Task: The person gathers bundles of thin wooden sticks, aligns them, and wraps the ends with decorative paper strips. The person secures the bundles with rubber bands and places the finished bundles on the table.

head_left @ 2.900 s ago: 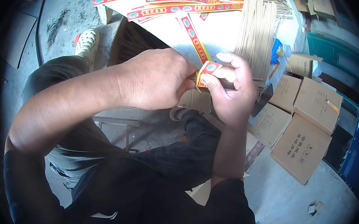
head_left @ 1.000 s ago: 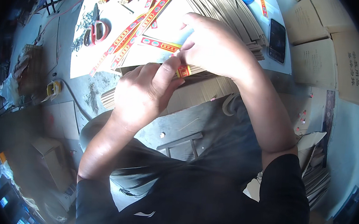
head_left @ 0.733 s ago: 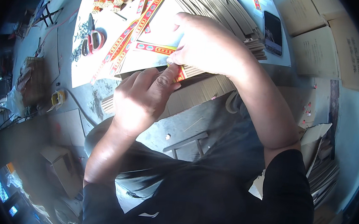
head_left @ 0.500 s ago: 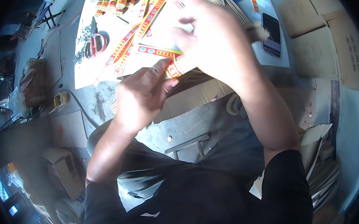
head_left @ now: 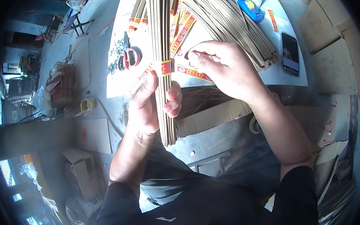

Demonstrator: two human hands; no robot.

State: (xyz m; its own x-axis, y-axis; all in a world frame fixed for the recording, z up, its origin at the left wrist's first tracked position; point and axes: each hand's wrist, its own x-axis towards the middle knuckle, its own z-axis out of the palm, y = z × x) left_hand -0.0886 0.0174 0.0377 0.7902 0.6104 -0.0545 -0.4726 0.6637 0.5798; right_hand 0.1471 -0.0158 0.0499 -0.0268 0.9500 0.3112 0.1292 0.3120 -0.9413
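My left hand (head_left: 149, 103) is wrapped round a bundle of thin brown incense sticks (head_left: 156, 22), raised in front of the table and pointing away from me. A red and yellow paper band (head_left: 163, 67) circles the bundle just above my thumb. To the right of it, apart from the bundle, my right hand (head_left: 223, 67) is closed, thumb and fingertips pressed together; whether anything small is between them cannot be seen. Loose red and yellow paper strips (head_left: 182, 37) lie behind the bundle. Another printed strip (head_left: 193, 73) lies near the table's front edge, partly behind my right hand.
On the white table (head_left: 116, 86) lie red-handled scissors (head_left: 129, 57), a pile of loose sticks (head_left: 233, 28), banded bundles (head_left: 139, 14), a blue tape dispenser (head_left: 250, 10) and a phone (head_left: 290, 53). Cardboard boxes (head_left: 334, 65) stand at the right. An open carton (head_left: 213, 117) sits below the table edge.
The bundle has swung round to point away from me, its band now in plain sight. My right hand has drawn back from the bundle toward the right. The view has shifted left.
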